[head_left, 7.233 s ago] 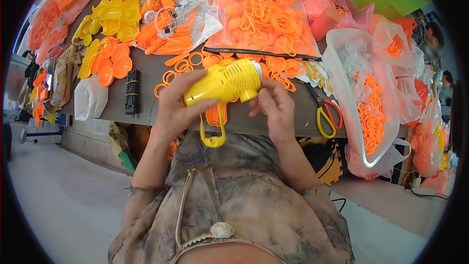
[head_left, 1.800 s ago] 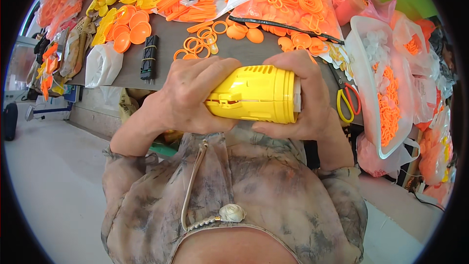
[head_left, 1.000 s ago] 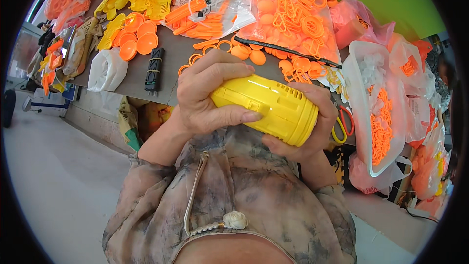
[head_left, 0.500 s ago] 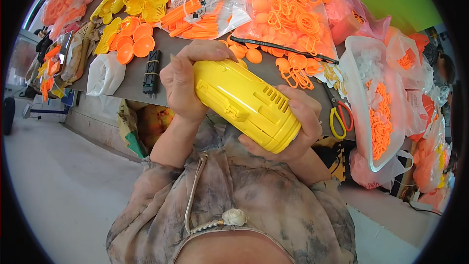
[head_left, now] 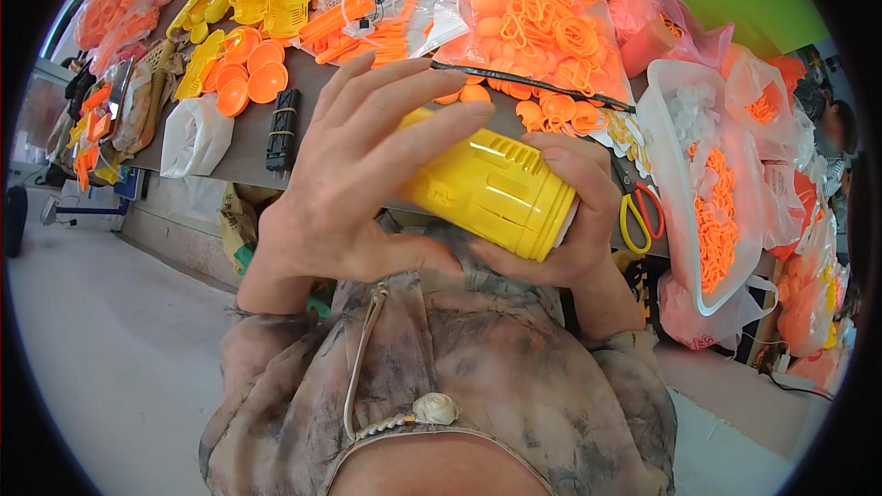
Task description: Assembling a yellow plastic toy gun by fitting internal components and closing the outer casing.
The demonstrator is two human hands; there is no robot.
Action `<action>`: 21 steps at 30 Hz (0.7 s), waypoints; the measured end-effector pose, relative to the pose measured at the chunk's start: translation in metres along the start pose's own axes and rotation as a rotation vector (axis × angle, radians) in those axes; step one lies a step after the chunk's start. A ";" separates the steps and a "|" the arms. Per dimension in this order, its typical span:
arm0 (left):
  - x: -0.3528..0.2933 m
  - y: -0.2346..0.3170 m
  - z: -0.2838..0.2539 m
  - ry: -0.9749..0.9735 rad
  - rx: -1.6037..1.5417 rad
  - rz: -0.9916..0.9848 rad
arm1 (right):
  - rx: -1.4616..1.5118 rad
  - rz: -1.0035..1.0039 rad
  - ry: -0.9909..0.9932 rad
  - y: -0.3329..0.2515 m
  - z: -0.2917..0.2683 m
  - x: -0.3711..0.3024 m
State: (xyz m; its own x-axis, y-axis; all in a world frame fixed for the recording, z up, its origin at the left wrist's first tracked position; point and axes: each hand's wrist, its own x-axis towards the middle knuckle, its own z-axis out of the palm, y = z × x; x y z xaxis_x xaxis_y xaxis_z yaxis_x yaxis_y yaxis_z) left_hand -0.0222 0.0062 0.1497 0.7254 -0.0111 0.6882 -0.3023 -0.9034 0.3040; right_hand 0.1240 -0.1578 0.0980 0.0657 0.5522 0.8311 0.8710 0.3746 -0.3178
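Yellow plastic casing (head_left: 501,195), head view: I am seeing it sitting tilted at the near edge of the table (head_left: 246,138), the right hand (head_left: 593,220) gripping its lower right end. The left hand (head_left: 335,188) is holding its fingers spread at the other end, contact unclear; scissors (head_left: 636,186) are lying beside the white tub (head_left: 675,184).

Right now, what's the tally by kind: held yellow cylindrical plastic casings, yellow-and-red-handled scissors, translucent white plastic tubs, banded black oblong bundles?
Yellow casing: 1
Yellow-and-red-handled scissors: 1
White tub: 1
Black bundle: 1
Total: 4
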 end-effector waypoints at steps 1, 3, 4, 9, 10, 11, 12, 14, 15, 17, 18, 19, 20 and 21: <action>0.002 0.002 -0.003 -0.193 0.167 0.038 | 0.084 0.015 -0.029 -0.001 -0.001 0.000; 0.004 0.002 0.000 -0.260 0.040 0.030 | 0.169 0.033 -0.067 -0.003 -0.002 -0.001; 0.006 0.002 0.002 -0.333 -0.087 0.031 | 0.243 0.030 -0.077 -0.004 -0.001 -0.004; 0.006 0.003 -0.009 -0.359 -0.530 -0.232 | 0.324 0.055 -0.151 -0.008 -0.008 -0.003; 0.008 0.004 -0.009 -0.356 -0.534 -0.239 | 0.343 0.057 -0.202 -0.007 -0.010 -0.001; 0.012 0.003 -0.010 -0.418 -0.561 -0.267 | 0.362 0.060 -0.253 -0.006 -0.011 0.000; 0.014 0.002 -0.009 -0.479 -0.588 -0.295 | 0.367 0.064 -0.259 -0.004 -0.010 0.002; 0.012 0.000 -0.002 -0.411 -0.658 -0.326 | 0.381 0.046 -0.291 -0.002 -0.010 0.005; 0.013 0.001 -0.003 -0.443 -0.669 -0.362 | 0.388 0.047 -0.298 -0.003 -0.011 0.005; 0.019 0.001 -0.003 -0.480 -0.686 -0.395 | 0.437 0.126 -0.374 -0.003 -0.014 0.004; 0.023 0.002 -0.004 -0.549 -0.663 -0.449 | 0.439 0.129 -0.376 -0.002 -0.015 0.003; 0.024 0.003 -0.004 -0.615 -0.637 -0.503 | 0.470 0.151 -0.411 0.000 -0.015 0.003; 0.024 0.003 -0.002 -0.613 -0.638 -0.507 | 0.501 0.172 -0.445 0.000 -0.015 0.002; 0.024 0.003 0.000 -0.620 -0.620 -0.491 | 0.504 0.172 -0.447 0.001 -0.014 0.002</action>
State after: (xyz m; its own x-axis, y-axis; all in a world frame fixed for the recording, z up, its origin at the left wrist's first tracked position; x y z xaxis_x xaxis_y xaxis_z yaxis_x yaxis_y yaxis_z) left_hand -0.0061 0.0033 0.1673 0.9968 -0.0784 -0.0165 -0.0238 -0.4871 0.8730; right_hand 0.1315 -0.1672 0.1055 -0.1182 0.8479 0.5168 0.5264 0.4948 -0.6914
